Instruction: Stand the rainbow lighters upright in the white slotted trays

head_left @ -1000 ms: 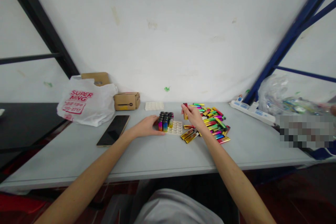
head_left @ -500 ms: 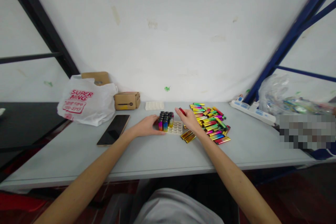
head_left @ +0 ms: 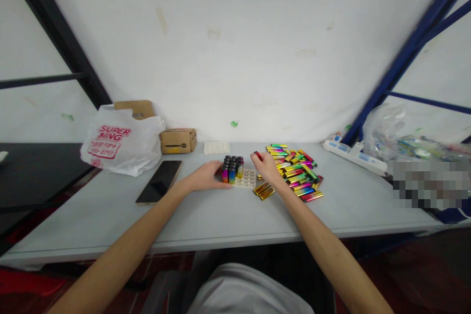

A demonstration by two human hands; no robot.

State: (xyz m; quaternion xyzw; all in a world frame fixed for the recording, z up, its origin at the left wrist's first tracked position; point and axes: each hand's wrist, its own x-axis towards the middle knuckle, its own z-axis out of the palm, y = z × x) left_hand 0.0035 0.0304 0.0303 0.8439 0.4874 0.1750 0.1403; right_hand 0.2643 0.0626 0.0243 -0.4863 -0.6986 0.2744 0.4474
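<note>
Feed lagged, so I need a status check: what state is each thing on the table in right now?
Left hand: resting against the tray, left side.
Right hand: pinching red lighter beside tray.
Tray: left slots filled, right slots empty.
Lighters in tray: upright.
Loose lighters: lying piled, right of tray.
Phone: flat, screen dark.
Cardboard box: closed.

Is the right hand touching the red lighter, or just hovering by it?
Touching. The head view shows the right hand pinching the red lighter between its fingertips. The lighter's end sticks out above them, with no gap showing.
</note>
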